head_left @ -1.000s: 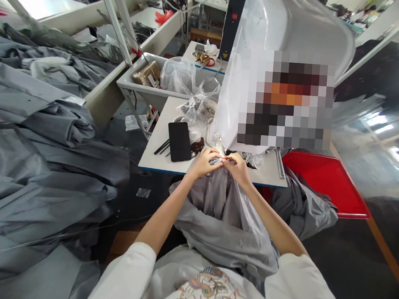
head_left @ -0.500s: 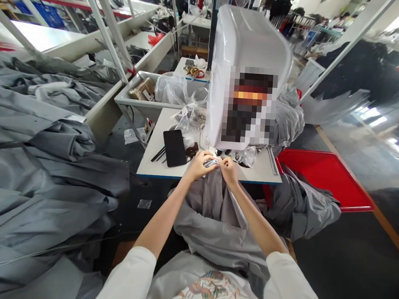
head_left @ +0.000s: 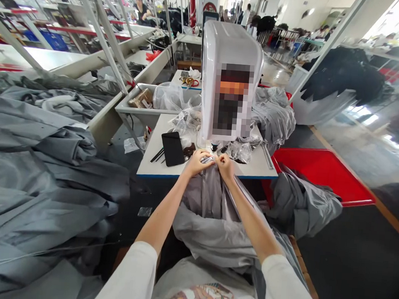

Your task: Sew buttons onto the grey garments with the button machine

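Head view is filled along its left side by a great heap of grey fabric (head_left: 46,193). Across the person's lap, a length of grey cloth (head_left: 210,232) is spread, and its upper end is drawn up to the front edge of a pale table (head_left: 157,169). On that table a white machine (head_left: 215,46) is mounted, its front partly masked by blurring. To the right, a red tray (head_left: 320,176) is seen, with a bundle of grey fabric (head_left: 294,201) draped at its near side. Beyond the table's left corner, a grey tub (head_left: 144,112) is placed. A black slab (head_left: 172,149) is laid flat on the left of the table, and a clear plastic bag (head_left: 242,151) is left on the right. By the left hand (head_left: 198,162), the cloth's upper end is grasped between thumb and fingers, just below the machine's head. By the right hand (head_left: 224,166), close beside it, the same end is pinched with fingers curled. Next to the slab, thin dark sticks (head_left: 157,154) are set down.
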Motion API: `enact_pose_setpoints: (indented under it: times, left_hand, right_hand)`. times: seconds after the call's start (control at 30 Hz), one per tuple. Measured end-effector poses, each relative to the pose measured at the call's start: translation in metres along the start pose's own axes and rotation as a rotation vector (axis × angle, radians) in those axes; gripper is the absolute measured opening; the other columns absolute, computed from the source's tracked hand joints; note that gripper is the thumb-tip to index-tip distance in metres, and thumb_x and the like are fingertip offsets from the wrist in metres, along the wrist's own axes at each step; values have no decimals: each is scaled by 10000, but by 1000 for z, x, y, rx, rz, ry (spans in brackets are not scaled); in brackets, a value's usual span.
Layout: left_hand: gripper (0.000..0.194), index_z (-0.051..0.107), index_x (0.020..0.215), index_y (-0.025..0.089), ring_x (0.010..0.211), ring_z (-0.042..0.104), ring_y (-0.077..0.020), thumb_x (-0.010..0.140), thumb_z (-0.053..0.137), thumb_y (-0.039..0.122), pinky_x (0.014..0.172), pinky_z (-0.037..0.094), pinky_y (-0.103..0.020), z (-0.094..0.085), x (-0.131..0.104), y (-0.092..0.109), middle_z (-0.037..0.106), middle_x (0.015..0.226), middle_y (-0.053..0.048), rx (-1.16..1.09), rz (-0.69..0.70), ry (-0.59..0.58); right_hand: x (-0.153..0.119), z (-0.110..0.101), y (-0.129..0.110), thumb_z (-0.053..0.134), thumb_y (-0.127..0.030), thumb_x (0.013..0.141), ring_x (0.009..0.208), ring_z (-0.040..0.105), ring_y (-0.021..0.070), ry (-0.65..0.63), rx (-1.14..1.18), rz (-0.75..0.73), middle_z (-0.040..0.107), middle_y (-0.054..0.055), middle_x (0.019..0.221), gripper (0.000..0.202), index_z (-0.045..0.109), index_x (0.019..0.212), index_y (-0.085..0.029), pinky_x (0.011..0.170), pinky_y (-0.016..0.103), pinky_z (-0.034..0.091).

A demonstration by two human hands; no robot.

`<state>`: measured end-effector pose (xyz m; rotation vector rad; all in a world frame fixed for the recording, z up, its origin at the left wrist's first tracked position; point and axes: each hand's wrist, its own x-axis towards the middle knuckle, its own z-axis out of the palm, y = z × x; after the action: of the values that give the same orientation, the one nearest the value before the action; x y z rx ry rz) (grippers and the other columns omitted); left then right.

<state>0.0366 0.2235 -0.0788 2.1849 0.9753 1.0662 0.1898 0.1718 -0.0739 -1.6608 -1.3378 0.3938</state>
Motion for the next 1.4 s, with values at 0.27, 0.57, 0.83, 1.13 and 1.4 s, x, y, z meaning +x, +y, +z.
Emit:
enact_pose_setpoints:
  times: [0.27,0.57,0.83,1.13,1.4]
  left_hand:
    - [240,675,952,211,1090,513,-192,750,718,333,918,452,-317,1,-1,-2,586,1115,-50,-33,-4,0]
    - [253,677,958,212,1095,517,-205,749,719,347,919,454,-329,2,-1,-4,582,1129,-63,-13,-27,-13]
    - [254,675,959,216,1106,516,-210,747,719,349,910,458,-331,1,-2,-1,576,1126,-68,-24,-34,-4]
    - [387,575,1121,171,1000,551,-183,806,637,386,854,458,-309,2,-4,4,593,1103,-88,-63,-84,46]
    - [272,542,755,182,592,471,-128,819,543,447,590,387,-250,-15,-16,13,514,622,15,-113,-299,-6]
  right_hand:
    - [0,0,0,464,-511,809,634,436,120,2,15,-16,479,-26,650,345,413,676,-197,643,241,333]
    - [-2,0,0,470,-514,825,626,445,121,-12,16,7,491,-23,657,347,436,699,-193,626,241,320]
    - [-2,2,3,493,-477,825,621,452,121,7,1,14,499,-26,647,317,441,689,-196,627,245,317]
    - [-1,-7,2,403,-507,848,623,459,138,-96,23,51,511,-13,635,359,459,681,-193,605,249,303]
    - [7,-43,15,529,-493,723,599,472,137,-344,209,79,545,-4,605,354,550,604,-160,576,243,339]
